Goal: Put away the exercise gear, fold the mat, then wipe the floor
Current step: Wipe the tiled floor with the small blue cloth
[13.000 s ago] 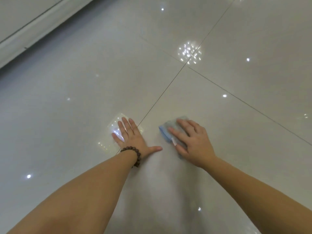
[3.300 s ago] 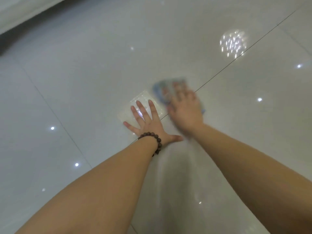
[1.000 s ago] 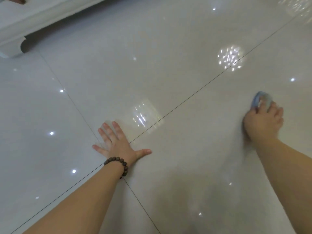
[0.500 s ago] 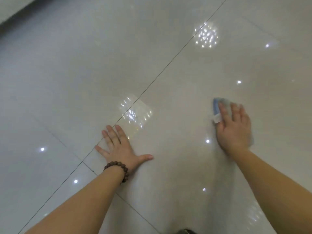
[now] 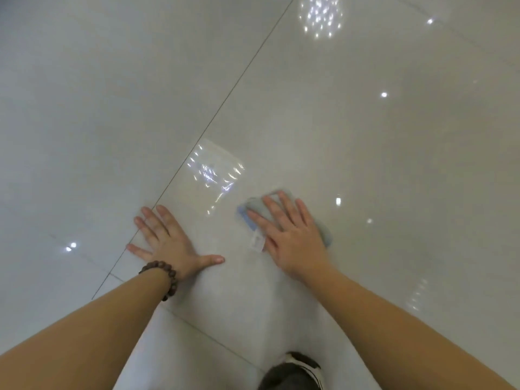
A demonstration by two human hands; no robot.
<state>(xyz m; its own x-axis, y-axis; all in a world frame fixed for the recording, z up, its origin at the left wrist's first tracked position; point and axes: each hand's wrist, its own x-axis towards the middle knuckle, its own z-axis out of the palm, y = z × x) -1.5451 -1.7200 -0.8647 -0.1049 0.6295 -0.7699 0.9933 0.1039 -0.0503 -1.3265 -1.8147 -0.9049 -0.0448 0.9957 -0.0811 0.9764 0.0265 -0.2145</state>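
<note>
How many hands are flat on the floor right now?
2. The left hand, with a bead bracelet, lies spread on the bare floor. The right hand presses a blue cloth onto the floor beside it.

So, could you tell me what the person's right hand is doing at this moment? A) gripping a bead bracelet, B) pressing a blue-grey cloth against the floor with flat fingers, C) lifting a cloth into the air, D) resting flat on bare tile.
B: the right hand lies with straight fingers on the blue-grey cloth, which is flat on the floor.
</note>
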